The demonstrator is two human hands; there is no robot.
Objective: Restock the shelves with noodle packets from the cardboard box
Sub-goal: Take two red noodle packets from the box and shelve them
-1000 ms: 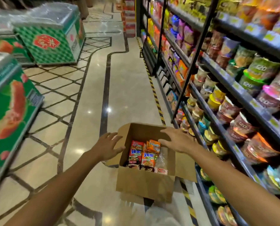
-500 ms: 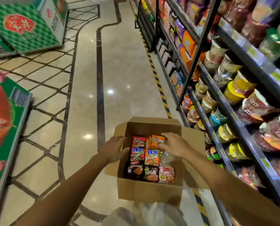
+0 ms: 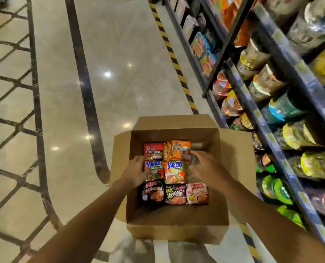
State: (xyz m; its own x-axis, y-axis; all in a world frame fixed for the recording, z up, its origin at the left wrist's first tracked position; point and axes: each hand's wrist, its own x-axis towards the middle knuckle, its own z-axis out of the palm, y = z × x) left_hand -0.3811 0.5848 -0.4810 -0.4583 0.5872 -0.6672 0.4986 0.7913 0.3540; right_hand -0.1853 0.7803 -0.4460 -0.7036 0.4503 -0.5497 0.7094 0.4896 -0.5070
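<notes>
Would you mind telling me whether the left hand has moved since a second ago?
Yes. The left hand was on the box's left flap; it has since gone inward over the rim and now rests on the packets inside.

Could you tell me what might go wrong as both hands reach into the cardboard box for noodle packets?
The packets are packed tightly, so lifting one could drag neighbours out. The left hand and right hand lie on several packets; a loose grip could drop some on the floor. The cardboard box sits beside the shelves, so a swing could hit the noodle cups.
</notes>
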